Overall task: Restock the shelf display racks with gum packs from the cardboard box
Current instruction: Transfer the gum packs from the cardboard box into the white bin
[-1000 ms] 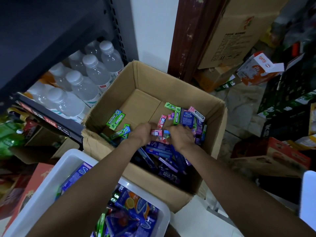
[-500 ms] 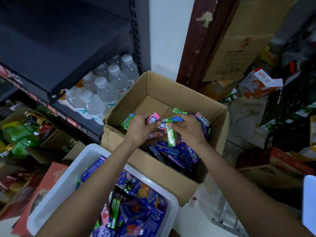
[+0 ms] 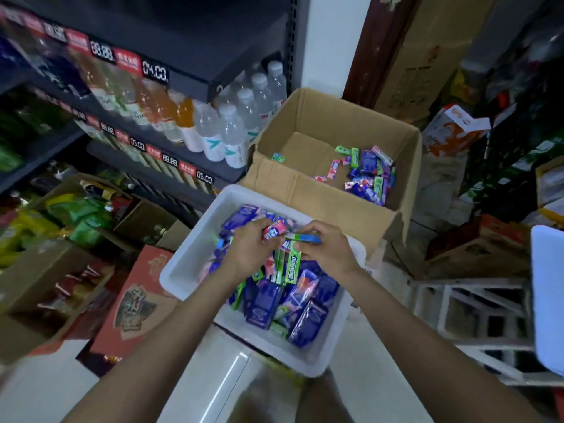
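Both hands hover over a white tub full of purple, green and pink gum packs. My left hand grips a pink gum pack. My right hand pinches a blue and green gum pack, and a green pack hangs below its fingers. Beyond the tub stands the open cardboard box with several loose gum packs piled in its right corner.
Dark shelves with price tags rise at the left, holding water bottles and orange drinks. Cartons and snack bags crowd the floor at the left. A tall brown carton and stacked goods stand at the right, a white metal frame below them.
Both hands lifted gum packs out of the cardboard box and carried them back toward me over the white tub. The view swung left and down.
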Tool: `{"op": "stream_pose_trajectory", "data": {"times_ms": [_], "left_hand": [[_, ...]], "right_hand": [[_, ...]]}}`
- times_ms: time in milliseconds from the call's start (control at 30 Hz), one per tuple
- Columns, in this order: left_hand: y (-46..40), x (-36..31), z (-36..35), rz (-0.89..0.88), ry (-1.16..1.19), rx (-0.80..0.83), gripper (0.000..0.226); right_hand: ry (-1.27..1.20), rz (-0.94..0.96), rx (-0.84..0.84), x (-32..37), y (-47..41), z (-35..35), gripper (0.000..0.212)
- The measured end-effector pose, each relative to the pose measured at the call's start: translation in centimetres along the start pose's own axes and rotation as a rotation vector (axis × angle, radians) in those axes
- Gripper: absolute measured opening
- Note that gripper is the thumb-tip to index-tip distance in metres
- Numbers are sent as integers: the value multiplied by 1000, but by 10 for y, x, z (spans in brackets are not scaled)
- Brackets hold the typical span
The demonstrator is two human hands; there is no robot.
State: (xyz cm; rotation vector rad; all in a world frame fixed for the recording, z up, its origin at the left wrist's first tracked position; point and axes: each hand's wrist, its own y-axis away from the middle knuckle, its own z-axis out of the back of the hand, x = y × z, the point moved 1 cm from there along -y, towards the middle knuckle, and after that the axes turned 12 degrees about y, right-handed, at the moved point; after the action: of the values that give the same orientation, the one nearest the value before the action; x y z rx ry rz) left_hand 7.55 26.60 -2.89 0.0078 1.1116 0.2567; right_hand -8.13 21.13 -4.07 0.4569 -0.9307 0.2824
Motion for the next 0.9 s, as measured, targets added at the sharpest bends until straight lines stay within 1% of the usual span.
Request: {"op": "stream_pose_trajectory", "data": {"times_ms": [67, 100, 200, 233, 300, 367, 433, 500, 567, 667, 733, 800, 867, 900], "left_hand": [[23, 15, -8, 16, -49, 75, 7], [32, 23, -11, 31, -84, 116, 10], [50, 44, -21, 108, -180, 242, 35], [54, 50, -24, 127, -198, 278, 39], [60, 55, -28, 127, -250, 322, 42], [60, 57, -29, 94, -297, 328, 45], [56, 54, -27, 52, -297, 287, 44], [48, 45, -23, -4, -242, 216, 39], [39, 31, -19, -35, -138, 136, 32], [17, 2, -10, -57, 21, 29, 23], [-5, -19, -6, -101, 53, -44, 19], [-35, -41, -5, -141, 78, -103, 18], [-68, -63, -10, -160, 91, -136, 20], [-87, -72, -14, -160, 93, -139, 21]], "right_hand": [[83, -50, 59, -14, 18, -16, 13], [131, -62, 90, -20, 26, -22, 14], [240, -74, 157, -38, 45, -33, 16], [303, -58, 163, -43, 50, -35, 16], [429, -30, 195, -51, 54, -37, 19], [486, -37, 230, -56, 55, -37, 23], [477, -54, 216, -53, 53, -32, 26], [450, -49, 153, -47, 49, -22, 23], [419, -55, 87, -35, 43, -7, 23], [272, -10, -55, -17, 30, 23, 20], [222, 30, -145, -4, 16, 47, 20], [222, 48, -234, 6, -2, 71, 20], [246, 49, -315, 12, -28, 93, 21], [265, 42, -329, 13, -42, 103, 22]]}}
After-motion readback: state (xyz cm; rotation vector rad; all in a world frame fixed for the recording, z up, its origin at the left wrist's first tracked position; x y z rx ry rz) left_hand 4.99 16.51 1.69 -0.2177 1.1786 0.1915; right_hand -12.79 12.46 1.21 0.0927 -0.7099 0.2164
